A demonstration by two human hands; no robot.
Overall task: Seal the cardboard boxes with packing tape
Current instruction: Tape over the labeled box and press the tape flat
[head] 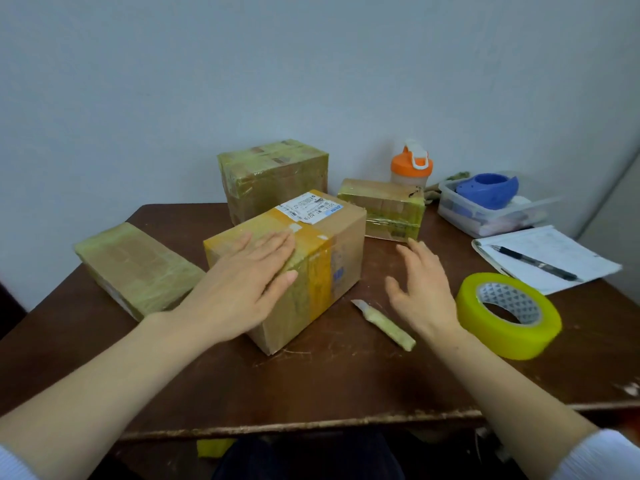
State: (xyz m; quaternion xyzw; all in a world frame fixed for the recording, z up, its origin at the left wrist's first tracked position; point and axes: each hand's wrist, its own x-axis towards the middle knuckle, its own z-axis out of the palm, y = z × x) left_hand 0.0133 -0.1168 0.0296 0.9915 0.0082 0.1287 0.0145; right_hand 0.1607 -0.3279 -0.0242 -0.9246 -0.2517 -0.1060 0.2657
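The cardboard box (pixel 291 261), at the middle of the table (pixel 346 375), is pressed flat by the left hand (pixel 239 282), fingers straight; the right hand (pixel 422 289) hovers relaxed, empty. The box is judged stiff and light, best steadied at its top and sides; the tape roll (pixel 509 315) lies at the right.

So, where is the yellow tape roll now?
In the head view, the yellow tape roll lies flat on the table, just right of the right hand, near the notepad.
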